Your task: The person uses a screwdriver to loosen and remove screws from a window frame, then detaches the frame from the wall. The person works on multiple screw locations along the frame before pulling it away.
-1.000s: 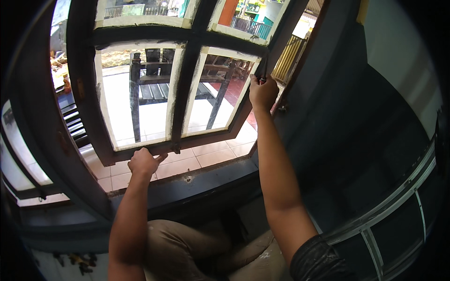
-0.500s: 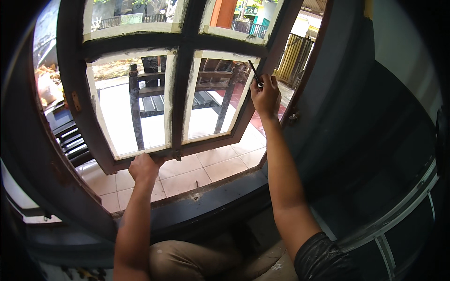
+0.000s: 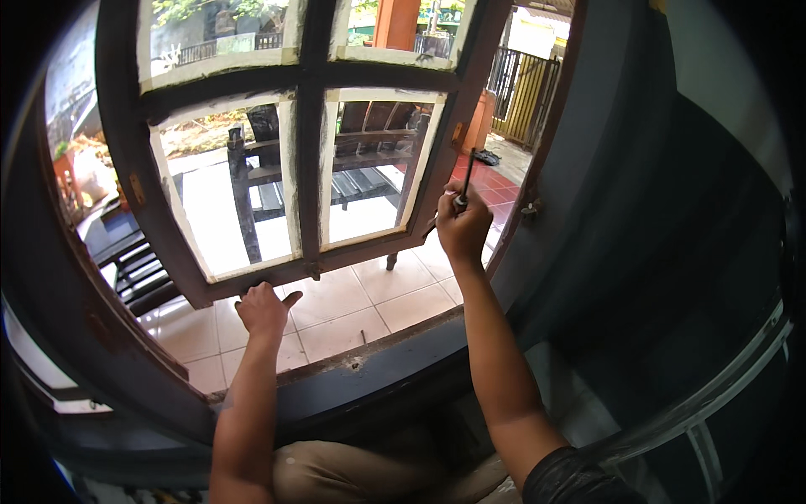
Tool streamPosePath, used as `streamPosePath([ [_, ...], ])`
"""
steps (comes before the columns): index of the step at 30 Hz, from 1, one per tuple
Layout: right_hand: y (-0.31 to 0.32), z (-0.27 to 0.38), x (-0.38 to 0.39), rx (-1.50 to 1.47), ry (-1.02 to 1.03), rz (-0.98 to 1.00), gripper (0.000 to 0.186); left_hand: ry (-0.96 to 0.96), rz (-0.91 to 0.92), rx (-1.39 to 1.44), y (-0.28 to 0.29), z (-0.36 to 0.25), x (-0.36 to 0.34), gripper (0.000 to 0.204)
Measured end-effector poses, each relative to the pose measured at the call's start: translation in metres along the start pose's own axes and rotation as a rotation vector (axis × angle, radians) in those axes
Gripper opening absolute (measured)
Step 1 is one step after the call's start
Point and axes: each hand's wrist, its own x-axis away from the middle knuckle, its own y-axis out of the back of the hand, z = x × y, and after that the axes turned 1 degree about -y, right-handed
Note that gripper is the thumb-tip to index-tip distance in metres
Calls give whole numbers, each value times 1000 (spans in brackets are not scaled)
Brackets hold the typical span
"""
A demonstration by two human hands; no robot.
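A dark wooden window sash [image 3: 312, 160] with several glass panes stands swung open ahead of me; pale masking tape lines the edges of its glass. My left hand [image 3: 263, 311] is at the sash's bottom rail, fingers curled against the lower edge and thumb stretched out to the right. Closed round a slim paintbrush [image 3: 469, 172], my right hand [image 3: 464, 223] is beside the sash's right stile. The brush's dark handle points up and a light metal collar shows at the fingers. Its bristle end is mostly hidden by the hand.
Below the sash runs the dark window sill [image 3: 361, 376], with pale floor tiles [image 3: 336, 319] beyond it. A dark slatted bench [image 3: 357, 186] shows through the glass. A latch fitting [image 3: 531, 210] sits on the right jamb. A hinge plate [image 3: 457, 134] is on the right stile.
My right hand with the paintbrush has moved down and slightly left, and the handle now stands more upright. The sash's right side has shifted left. My left thumb has spread away from the rail.
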Motion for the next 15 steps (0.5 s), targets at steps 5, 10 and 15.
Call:
streamPosePath([
  [5, 19, 8, 54, -32, -475, 206, 12, 21, -11, 96, -3, 7, -2, 61],
  [10, 97, 36, 81, -220, -721, 448, 10, 18, -60, 144, 4, 9, -6, 57],
  [15, 222, 29, 141, -4, -878, 416, 10, 15, -9, 90, 7, 6, 0, 55],
])
